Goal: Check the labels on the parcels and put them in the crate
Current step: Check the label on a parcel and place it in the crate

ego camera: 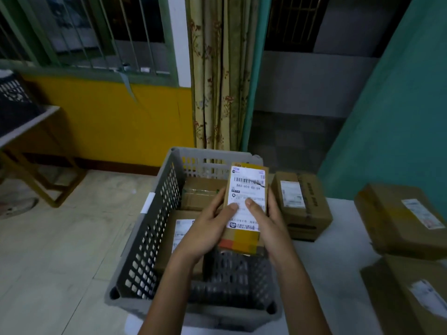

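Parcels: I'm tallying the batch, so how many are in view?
6: one held in both hands, two in the crate, three on the table to the right. More may be hidden in the crate.

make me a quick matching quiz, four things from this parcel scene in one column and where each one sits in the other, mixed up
Things:
1. parcel with the yellow and orange end
2. parcel with its label facing up
3. dark-taped parcel
4. black basket

Places:
A. on the white table just right of the grey crate
B. on the side table at far left
C. held in both hands above the crate
D. lying inside the crate

Pairs: 1-C, 2-D, 3-A, 4-B
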### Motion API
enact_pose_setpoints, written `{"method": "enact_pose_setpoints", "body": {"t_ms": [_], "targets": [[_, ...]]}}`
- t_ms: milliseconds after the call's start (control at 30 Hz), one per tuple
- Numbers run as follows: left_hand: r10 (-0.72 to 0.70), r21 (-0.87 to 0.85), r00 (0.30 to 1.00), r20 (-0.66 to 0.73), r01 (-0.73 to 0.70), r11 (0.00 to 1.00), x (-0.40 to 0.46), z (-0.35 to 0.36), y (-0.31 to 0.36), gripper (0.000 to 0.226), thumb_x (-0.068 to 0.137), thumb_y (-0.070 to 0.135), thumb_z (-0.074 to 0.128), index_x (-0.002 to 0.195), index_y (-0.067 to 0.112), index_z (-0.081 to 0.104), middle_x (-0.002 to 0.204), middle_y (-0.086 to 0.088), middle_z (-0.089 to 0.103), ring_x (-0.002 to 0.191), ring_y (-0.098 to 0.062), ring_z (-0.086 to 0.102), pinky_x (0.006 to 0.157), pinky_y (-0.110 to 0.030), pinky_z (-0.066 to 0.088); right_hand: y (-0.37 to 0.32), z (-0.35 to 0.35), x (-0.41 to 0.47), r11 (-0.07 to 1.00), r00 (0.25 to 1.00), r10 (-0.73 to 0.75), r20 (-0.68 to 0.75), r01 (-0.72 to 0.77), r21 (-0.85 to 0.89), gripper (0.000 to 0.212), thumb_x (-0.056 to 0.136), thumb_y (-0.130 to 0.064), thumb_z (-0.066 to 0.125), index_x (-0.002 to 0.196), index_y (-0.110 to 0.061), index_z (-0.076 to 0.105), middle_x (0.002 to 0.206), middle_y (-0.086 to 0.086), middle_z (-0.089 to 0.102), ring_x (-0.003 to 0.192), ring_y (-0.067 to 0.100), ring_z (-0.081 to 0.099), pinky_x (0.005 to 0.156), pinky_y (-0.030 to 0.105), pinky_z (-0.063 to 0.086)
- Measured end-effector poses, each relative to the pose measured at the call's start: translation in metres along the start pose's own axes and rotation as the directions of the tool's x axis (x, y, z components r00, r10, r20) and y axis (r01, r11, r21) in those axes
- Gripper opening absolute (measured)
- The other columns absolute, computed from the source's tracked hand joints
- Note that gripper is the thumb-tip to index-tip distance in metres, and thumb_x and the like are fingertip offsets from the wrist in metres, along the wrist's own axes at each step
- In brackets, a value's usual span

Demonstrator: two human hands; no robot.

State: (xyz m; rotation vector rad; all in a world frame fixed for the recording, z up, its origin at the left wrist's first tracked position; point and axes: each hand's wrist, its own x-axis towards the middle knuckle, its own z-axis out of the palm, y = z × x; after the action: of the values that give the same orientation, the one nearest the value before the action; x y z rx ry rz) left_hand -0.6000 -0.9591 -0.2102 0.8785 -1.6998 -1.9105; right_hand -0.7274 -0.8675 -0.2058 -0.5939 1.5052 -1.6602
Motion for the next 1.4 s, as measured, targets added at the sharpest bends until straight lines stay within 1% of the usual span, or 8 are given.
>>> {"method": "enact_pose_setpoints", "body": {"t_ms": [233, 600, 733, 833, 1067, 1233, 1333, 1400], "targets": [[-0.009, 0.205, 1.000, -0.027, 0.014, 0.979, 0.009, -0.021, -0.021, 0.035, 0.106, 0.044, 0.048, 0.140, 0.053, 0.046, 0.125, 0.025, 0.068, 0.109, 0.002, 0.068, 0.095, -0.029, 0.055, 0.028, 0.021, 0.021, 0.981, 0.999, 0.039, -0.011, -0.041, -0.187, 0.046, 0.103, -0.032, 0.058, 0.144, -0.045, 0.041, 0.126, -0.014, 0.068, 0.101, 0.006, 0.072, 0.081, 0.031, 0.061], [-0.042, 0.374, 0.994, -0.105, 0.078, 0.924, 0.032, -0.033, -0.058, 0.031, 0.099, 0.038, 0.058, 0.129, 0.031, 0.064, 0.120, 0.012, 0.073, 0.106, -0.009, 0.070, 0.096, -0.045, 0.057, 0.063, 0.018, 0.045, 0.925, 0.984, 0.153, -0.087, -0.173, -0.338, 0.046, 0.101, -0.028, 0.060, 0.145, -0.036, 0.047, 0.130, -0.007, 0.067, 0.107, 0.013, 0.069, 0.096, 0.045, 0.057], [-0.045, 0.429, 0.993, -0.107, 0.087, 0.899, 0.034, -0.031, -0.067, 0.042, 0.101, 0.024, 0.061, 0.141, 0.030, 0.052, 0.127, 0.011, 0.067, 0.108, -0.009, 0.065, 0.094, -0.031, 0.055, 0.074, 0.017, 0.053, 0.909, 0.968, 0.214, -0.132, -0.247, -0.336, 0.043, 0.098, -0.018, 0.064, 0.138, -0.031, 0.055, 0.117, -0.006, 0.070, 0.096, 0.010, 0.069, 0.079, 0.032, 0.059], [-0.072, 0.483, 0.995, -0.072, 0.098, 0.870, 0.037, -0.031, -0.072, 0.063, 0.099, 0.020, 0.064, 0.153, 0.032, 0.036, 0.131, 0.009, 0.064, 0.108, -0.010, 0.062, 0.086, -0.023, 0.050, 0.082, 0.016, 0.058, 0.880, 0.953, 0.263, -0.153, -0.302, -0.367, 0.043, 0.095, -0.014, 0.064, 0.135, -0.029, 0.056, 0.120, -0.003, 0.070, 0.095, 0.012, 0.068, 0.079, 0.033, 0.057], [-0.116, 0.551, 0.993, -0.020, 0.108, 0.827, 0.041, -0.034, -0.082, 0.081, 0.099, 0.020, 0.064, 0.162, 0.034, 0.014, 0.145, 0.002, 0.059, 0.121, -0.020, 0.063, 0.093, -0.029, 0.052, 0.097, 0.012, 0.063, 0.833, 0.934, 0.316, -0.167, -0.357, -0.423, 0.048, 0.094, -0.018, 0.066, 0.138, -0.030, 0.053, 0.124, -0.003, 0.068, 0.101, 0.017, 0.067, 0.087, 0.039, 0.058], [-0.149, 0.569, 0.989, -0.001, 0.123, 0.813, 0.042, -0.034, -0.088, 0.095, 0.094, 0.019, 0.072, 0.163, 0.031, 0.007, 0.144, -0.002, 0.060, 0.120, -0.022, 0.064, 0.092, -0.032, 0.053, 0.101, 0.007, 0.056, 0.815, 0.930, 0.337, -0.151, -0.368, -0.448, 0.041, 0.094, -0.017, 0.065, 0.132, -0.030, 0.054, 0.124, -0.003, 0.068, 0.096, 0.013, 0.065, 0.074, 0.030, 0.052], [-0.161, 0.547, 0.987, -0.002, 0.136, 0.826, 0.044, -0.038, -0.086, 0.113, 0.089, 0.028, 0.078, 0.163, 0.027, -0.006, 0.139, 0.002, 0.063, 0.113, -0.017, 0.065, 0.085, -0.027, 0.050, 0.095, 0.005, 0.052, 0.834, 0.951, 0.295, -0.092, -0.304, -0.461, 0.037, 0.098, -0.026, 0.064, 0.129, -0.043, 0.052, 0.109, -0.017, 0.068, 0.092, 0.007, 0.066, 0.074, 0.029, 0.054], [-0.164, 0.477, 0.986, -0.033, 0.159, 0.864, 0.045, -0.042, -0.086, 0.108, 0.088, 0.038, 0.078, 0.163, 0.031, 0.001, 0.132, 0.005, 0.068, 0.108, -0.014, 0.067, 0.084, -0.028, 0.054, 0.089, 0.005, 0.052, 0.832, 0.961, 0.269, -0.061, -0.264, -0.488, 0.041, 0.098, -0.034, 0.064, 0.135, -0.046, 0.051, 0.104, -0.022, 0.067, 0.092, 0.008, 0.070, 0.079, 0.034, 0.058]]}}
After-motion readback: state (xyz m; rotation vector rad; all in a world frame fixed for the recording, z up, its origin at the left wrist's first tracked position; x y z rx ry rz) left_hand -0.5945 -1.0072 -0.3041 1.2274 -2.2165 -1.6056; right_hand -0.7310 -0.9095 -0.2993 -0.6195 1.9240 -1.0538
